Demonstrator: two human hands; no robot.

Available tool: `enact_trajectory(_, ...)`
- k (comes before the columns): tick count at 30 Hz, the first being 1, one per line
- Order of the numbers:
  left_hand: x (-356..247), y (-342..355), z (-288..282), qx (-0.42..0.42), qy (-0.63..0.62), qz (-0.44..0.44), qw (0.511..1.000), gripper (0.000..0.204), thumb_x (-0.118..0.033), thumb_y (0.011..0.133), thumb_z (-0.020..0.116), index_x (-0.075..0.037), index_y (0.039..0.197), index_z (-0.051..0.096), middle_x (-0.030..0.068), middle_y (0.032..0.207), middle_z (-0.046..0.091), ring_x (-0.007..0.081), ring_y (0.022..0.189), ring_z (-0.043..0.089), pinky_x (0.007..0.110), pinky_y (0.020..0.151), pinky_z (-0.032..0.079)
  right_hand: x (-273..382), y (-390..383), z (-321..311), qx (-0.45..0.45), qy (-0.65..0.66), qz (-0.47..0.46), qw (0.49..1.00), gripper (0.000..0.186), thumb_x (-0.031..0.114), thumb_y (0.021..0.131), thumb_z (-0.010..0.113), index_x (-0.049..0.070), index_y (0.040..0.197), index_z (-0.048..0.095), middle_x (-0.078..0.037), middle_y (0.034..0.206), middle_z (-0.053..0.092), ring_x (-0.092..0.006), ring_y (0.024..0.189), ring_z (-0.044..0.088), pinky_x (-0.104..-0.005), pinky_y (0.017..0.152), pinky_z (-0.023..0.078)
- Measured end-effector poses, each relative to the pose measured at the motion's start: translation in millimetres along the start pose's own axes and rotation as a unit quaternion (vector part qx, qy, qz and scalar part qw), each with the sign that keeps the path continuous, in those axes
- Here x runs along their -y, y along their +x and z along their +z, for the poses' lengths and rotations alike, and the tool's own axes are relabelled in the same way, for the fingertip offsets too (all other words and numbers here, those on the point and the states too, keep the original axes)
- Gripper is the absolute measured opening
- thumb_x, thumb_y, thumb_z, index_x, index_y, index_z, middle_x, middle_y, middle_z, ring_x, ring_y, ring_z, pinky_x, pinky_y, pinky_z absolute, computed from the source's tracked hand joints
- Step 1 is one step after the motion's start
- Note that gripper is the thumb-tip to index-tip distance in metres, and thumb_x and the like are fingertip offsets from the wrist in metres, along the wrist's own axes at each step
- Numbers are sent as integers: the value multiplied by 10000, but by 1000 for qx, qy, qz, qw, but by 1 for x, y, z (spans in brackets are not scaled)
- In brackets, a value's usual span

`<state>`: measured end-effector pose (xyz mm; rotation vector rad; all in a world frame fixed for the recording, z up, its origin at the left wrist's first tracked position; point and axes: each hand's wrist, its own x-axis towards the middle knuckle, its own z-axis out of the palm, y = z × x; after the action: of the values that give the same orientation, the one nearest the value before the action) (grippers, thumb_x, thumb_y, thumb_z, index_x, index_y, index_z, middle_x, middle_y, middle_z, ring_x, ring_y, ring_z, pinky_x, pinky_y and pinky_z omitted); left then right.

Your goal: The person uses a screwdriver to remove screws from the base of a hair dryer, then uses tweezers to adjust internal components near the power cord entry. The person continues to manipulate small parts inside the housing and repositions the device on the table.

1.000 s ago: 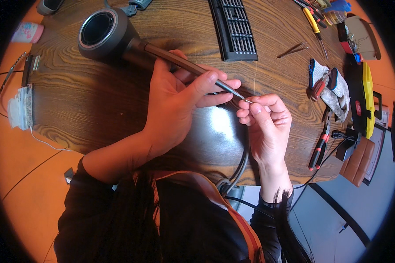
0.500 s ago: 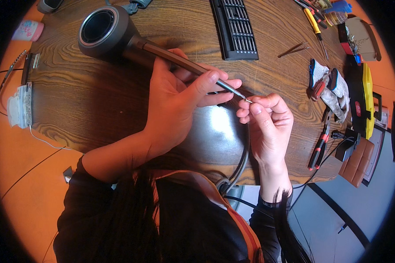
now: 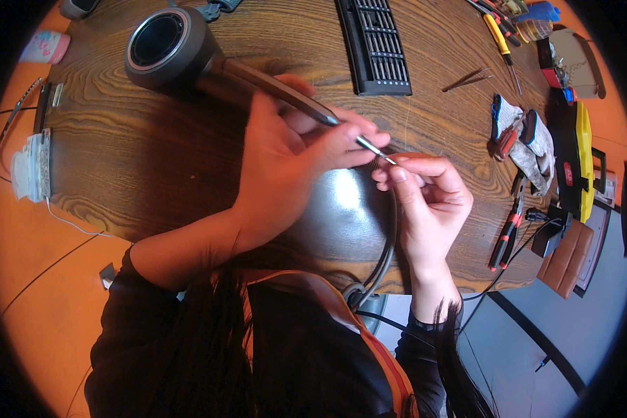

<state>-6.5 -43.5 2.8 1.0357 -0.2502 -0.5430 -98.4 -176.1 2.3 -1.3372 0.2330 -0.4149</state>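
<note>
Pinching, left hand: we see the left hand [image 3: 275, 167] closed round a hexagonal pen screwdriver [image 3: 283, 95], thumb and fingers pressed together near its front end.
Pinching, right hand: the right hand [image 3: 428, 198] has thumb and forefinger together on the far end of a slim silver screwdriver bit [image 3: 373, 148], other fingers curled.
Screwdriver position: above the table [image 3: 104, 139], slanting from upper left to lower right, brownish barrel across the left hand, bit bridging both hands.
Bit joint: covered by the left fingers; we can't tell if the bit is seated.
Hair dryer: grey body with silver-ringed round head [image 3: 166, 49], beyond the left hand; the part behind the hand is mostly hidden, so we can't say if the hand touches it.
Power cable: dark cable [image 3: 393, 230] curving down beside the right wrist to the table edge.
Bit case: black case [image 3: 377, 52] with rows of bits, beyond the hands.
Right-side tools: we log tweezers [image 3: 467, 79], a yellow-handled screwdriver [image 3: 495, 31], work gloves [image 3: 540, 153] with a red-handled tool [image 3: 506, 144] on top, red-and-black pliers [image 3: 506, 240].
Right edge: yellow-and-black toolbox [image 3: 584, 160], open cardboard box [image 3: 584, 63].
Left edge: pink cup [image 3: 47, 47].
</note>
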Motion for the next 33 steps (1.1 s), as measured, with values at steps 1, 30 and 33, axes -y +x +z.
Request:
enact_trajectory(1, 1, -1, 1, 12, -4, -9, 1000, 357, 41, 895, 466, -40, 1170, 253, 215, 1001, 596, 327, 953, 635, 360, 773, 575, -1, 0, 1, 1, -18, -2, 1000, 96, -76, 829, 605, -59, 923, 590, -151, 927, 652, -152, 804, 652, -253, 734, 539)
enact_trajectory(30, -6, -3, 1, 31, 21, -58, 998, 592, 77, 821, 586, -2, 1297, 243, 192, 952, 623, 275, 921, 648, 348, 822, 542, 6, 12, -9, 93, -311, -190, 926, 244, -2, 645, 786, 26, 836, 638, -44, 773, 616, -80, 576, 523, -203, 491, 419)
enact_trajectory(33, -5, -3, 1, 31, 14, -52, 998, 593, 79, 819, 586, 2, 1295, 241, 193, 955, 622, 281, 925, 648, 351, 823, 543, 6, 11, -7, 82, -319, -205, 922, 217, -20, 658, 769, 17, 825, 636, -45, 760, 617, -74, 560, 519, -200, 473, 411)
